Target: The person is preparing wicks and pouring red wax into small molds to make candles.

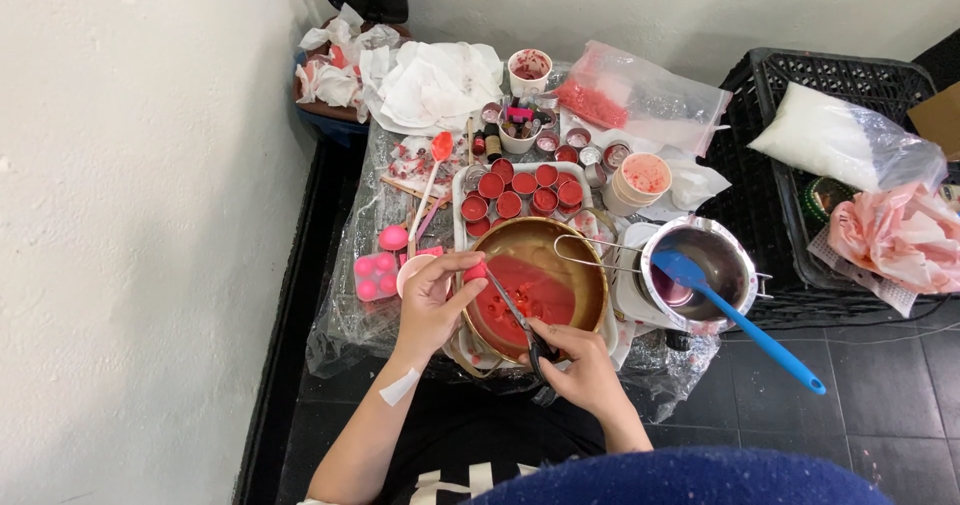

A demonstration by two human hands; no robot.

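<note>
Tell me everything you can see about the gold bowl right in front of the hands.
The gold bowl is round and metallic-looking, with a shiny brass-coloured inside. It sits upright on the plastic-covered surface, just below a white tray of red-filled tins. Red liquid with small red pieces covers its bottom. The left hand holds a small red piece at its left rim, and the right hand holds scissors that reach over the bowl toward that piece.

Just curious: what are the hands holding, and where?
Right hand grips black-handled scissors by the handles; left hand pinches a small red piece.
</note>
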